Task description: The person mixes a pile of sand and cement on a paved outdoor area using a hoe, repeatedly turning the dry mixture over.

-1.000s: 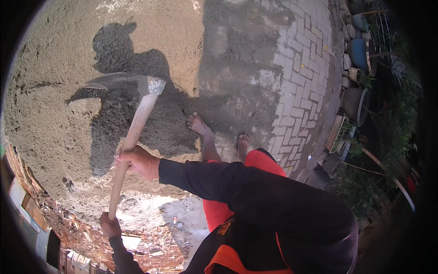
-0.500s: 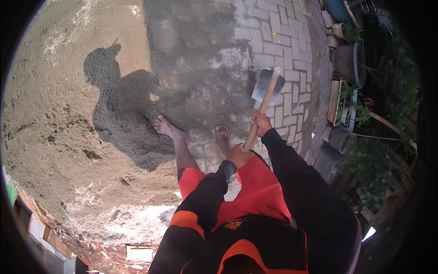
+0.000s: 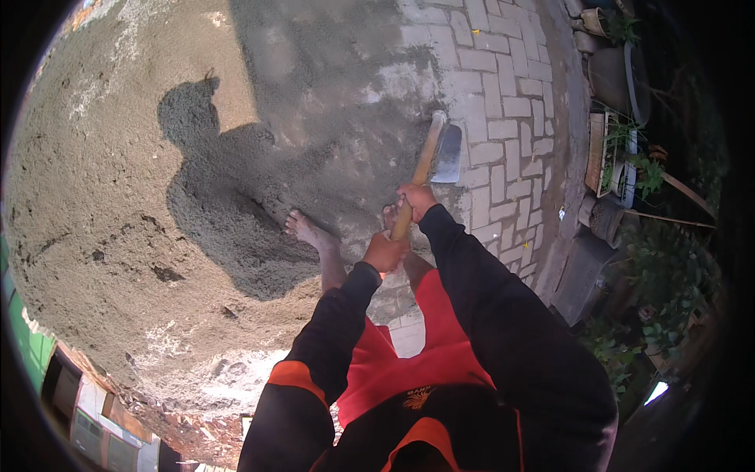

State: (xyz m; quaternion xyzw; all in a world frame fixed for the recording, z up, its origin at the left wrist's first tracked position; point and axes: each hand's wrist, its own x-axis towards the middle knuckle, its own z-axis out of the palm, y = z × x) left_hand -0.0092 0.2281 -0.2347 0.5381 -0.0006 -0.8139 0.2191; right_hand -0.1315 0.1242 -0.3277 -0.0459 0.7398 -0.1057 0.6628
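A hoe with a light wooden handle (image 3: 428, 149) slants away in front of me. Its flat grey metal blade (image 3: 449, 155) is at the far end, over the line where the sandy mix (image 3: 338, 126) meets the brick paving (image 3: 503, 110). My left hand (image 3: 385, 252) is wrapped round the near end of the handle. Farther up it, my right hand (image 3: 418, 200) is closed round the shaft. Both bare feet are below; the left foot (image 3: 312, 230) stands on the grey mix, and the right one is partly hidden behind the handle and hands.
A broad heap of sandy grey mix (image 3: 102, 204) spreads on the left, with my shadow across it. Along the right edge stand planters (image 3: 596, 153), a dark tub (image 3: 612, 79), a grey block (image 3: 582, 283) and leafy plants. Low structures (image 3: 102, 425) show at the lower left.
The hoe has swung left, its blade now on the right of the handle, more edge-on. Both hands moved left with it, and the left hand lifted away from my thigh.
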